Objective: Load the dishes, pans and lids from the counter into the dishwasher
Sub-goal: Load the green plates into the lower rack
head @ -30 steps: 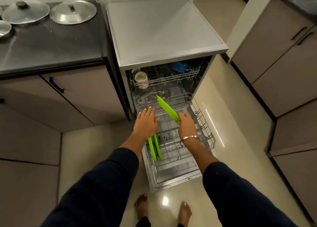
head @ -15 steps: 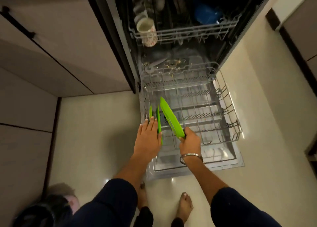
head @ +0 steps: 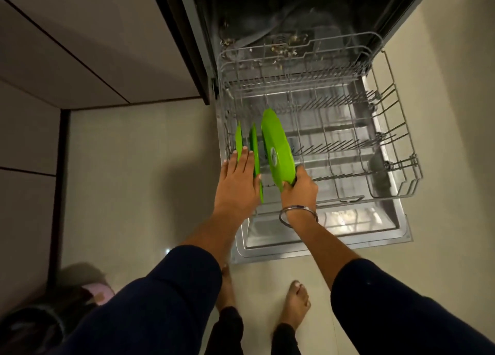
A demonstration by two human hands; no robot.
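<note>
The dishwasher's lower wire rack (head: 396, 151) is pulled out over the open door (head: 348, 236). Two green plates stand on edge in the rack's left side: one (head: 238, 140) at the far left, a second (head: 254, 151) beside it. My left hand (head: 237, 185) lies flat with straight fingers against these two plates. My right hand (head: 300, 188) grips the lower edge of a third, larger green plate (head: 277, 148), which stands nearly upright just right of the other two, in the tines.
Grey cabinet fronts (head: 80, 46) run along the left. The dark tub (head: 281, 11) of the dishwasher opens behind the rack, with debris on its floor. My bare feet (head: 294, 303) stand on the pale floor before the door. A dark bundle (head: 32, 325) lies at the bottom left.
The view has dropped closer to the lower rack. My right hand has brought the third green plate down and more upright beside the two standing plates; my left hand stays on those.
</note>
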